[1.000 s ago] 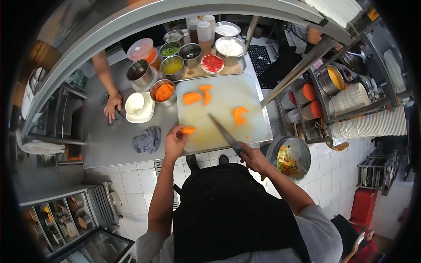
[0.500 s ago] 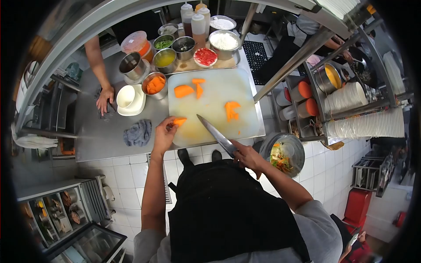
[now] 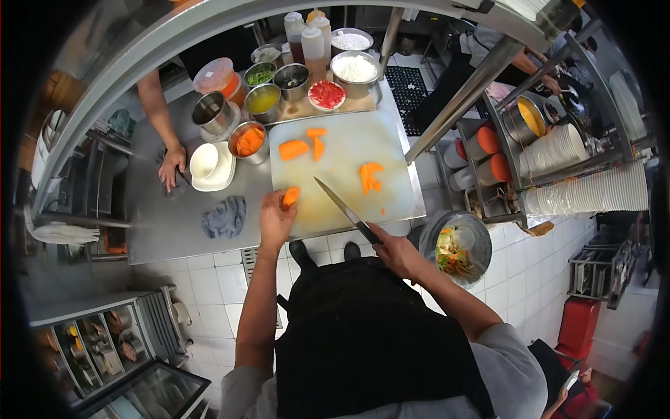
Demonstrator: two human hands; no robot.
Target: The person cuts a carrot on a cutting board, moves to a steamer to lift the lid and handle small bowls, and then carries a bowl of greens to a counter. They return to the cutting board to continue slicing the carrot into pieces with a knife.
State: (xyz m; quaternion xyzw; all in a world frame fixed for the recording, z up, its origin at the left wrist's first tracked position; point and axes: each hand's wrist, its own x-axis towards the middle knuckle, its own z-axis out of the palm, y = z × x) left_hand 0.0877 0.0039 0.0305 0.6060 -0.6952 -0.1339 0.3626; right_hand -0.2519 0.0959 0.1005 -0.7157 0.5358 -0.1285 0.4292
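My left hand (image 3: 278, 218) is closed on a carrot piece (image 3: 290, 197) at the left edge of the white cutting board (image 3: 335, 150). In my right hand (image 3: 398, 251) is the dark handle of a kitchen knife (image 3: 342, 204), its blade angled up and left above the board, apart from the carrot. Toward the back left of the board lie a thick carrot chunk (image 3: 294, 149) and two smaller cut pieces (image 3: 317, 146). A small cluster of carrot slices (image 3: 370, 177) rests at the right. Beside the board, a steel container (image 3: 257, 155) holds more cut carrot.
Another person's hand (image 3: 172, 167) presses a dark cloth on the steel table's left. Near it are white bowls (image 3: 204, 161) and a grey towel (image 3: 224, 217). Steel containers, squeeze bottles (image 3: 313, 46) and red chopped food (image 3: 326, 96) line the back. A scrap bin (image 3: 457, 248) stands right, below the table.
My left hand has turned the carrot piece more upright at the board's edge. The knife's blade now shows edge-on, its tip in nearly the same place. The view has shifted slightly.
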